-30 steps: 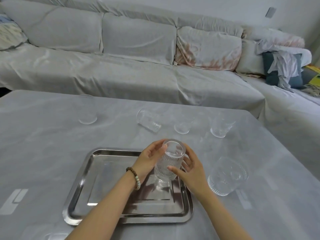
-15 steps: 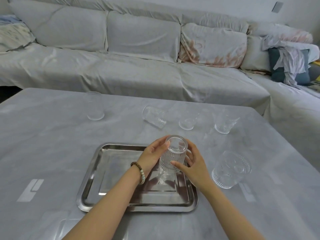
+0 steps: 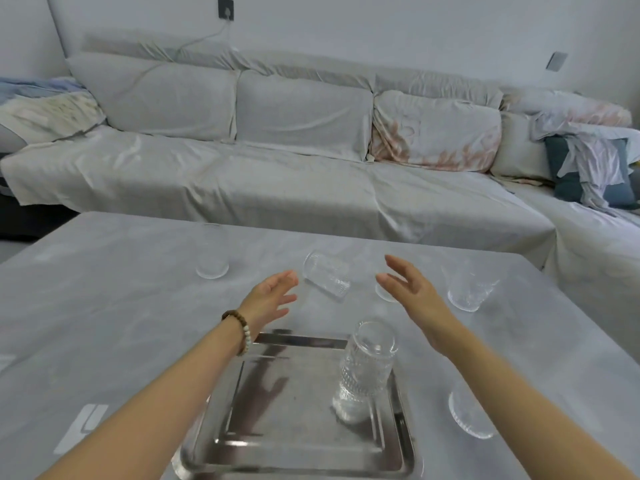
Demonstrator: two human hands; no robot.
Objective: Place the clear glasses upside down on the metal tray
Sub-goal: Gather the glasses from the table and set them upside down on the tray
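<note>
A ribbed clear glass (image 3: pixel 366 370) stands upside down on the right side of the metal tray (image 3: pixel 277 448). My left hand (image 3: pixel 272 299) and my right hand (image 3: pixel 410 292) are both open and empty, held above the table beyond the tray, on either side of a clear glass lying on its side (image 3: pixel 327 278). Another glass (image 3: pixel 212 252) stands far left. A small glass (image 3: pixel 384 294) is partly hidden behind my right hand. One more glass (image 3: pixel 469 289) sits to the right, and a ribbed glass (image 3: pixel 471 415) is half hidden under my right forearm.
The grey table (image 3: pixel 104 323) ends just behind the glasses. A covered sofa (image 3: pixel 277 174) with cushions runs along its far side and turns down the right. A white marking (image 3: pixel 83 427) lies on the table at front left.
Both hands have let go of the ribbed glass, leaving it upside down on the tray, and have moved forward past the tray. The camera has tilted up.
</note>
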